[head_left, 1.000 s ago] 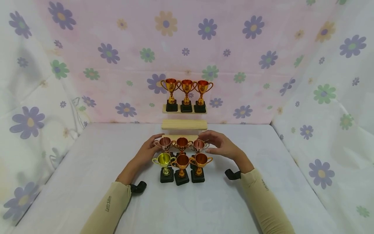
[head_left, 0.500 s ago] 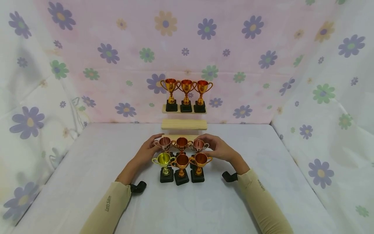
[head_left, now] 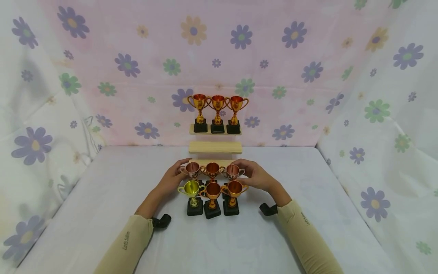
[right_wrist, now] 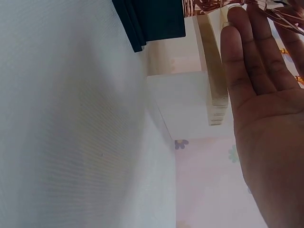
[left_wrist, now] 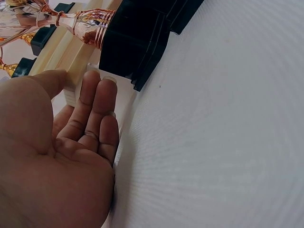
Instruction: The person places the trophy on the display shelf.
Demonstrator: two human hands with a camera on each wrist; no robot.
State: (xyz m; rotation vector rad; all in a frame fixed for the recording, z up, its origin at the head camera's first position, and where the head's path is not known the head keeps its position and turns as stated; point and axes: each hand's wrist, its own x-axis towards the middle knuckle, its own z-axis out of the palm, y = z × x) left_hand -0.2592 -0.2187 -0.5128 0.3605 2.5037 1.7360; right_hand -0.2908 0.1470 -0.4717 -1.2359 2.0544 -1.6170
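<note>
In the head view, my right hand (head_left: 257,176) holds the cup of a rose-gold trophy (head_left: 233,172) at the back row's right end, fingers behind it and thumb in front. The right wrist view shows its fingers (right_wrist: 237,57) reaching the stem above the black base (right_wrist: 159,19). My left hand (head_left: 170,177) lies beside the left rose-gold trophy (head_left: 192,169), its fingers (left_wrist: 103,102) loosely bent near the black base (left_wrist: 130,42) and the shelf's end. A copper trophy (head_left: 212,169) stands between. In front stand a yellow-gold trophy (head_left: 191,188) and two orange-copper ones (head_left: 213,190).
Behind the trophies rises a stepped rack with a top wooden shelf (head_left: 192,130), a middle shelf (head_left: 215,147) and a low shelf (head_left: 205,162). Three gold trophies (head_left: 217,102) stand on the top one. Flowered cloth (head_left: 150,102) hangs around the white table (head_left: 130,179).
My right hand has moved a little left and nearer, closing around the right rose-gold trophy. The left hand and the trophies stay in place, with a slight shift of the head view.
</note>
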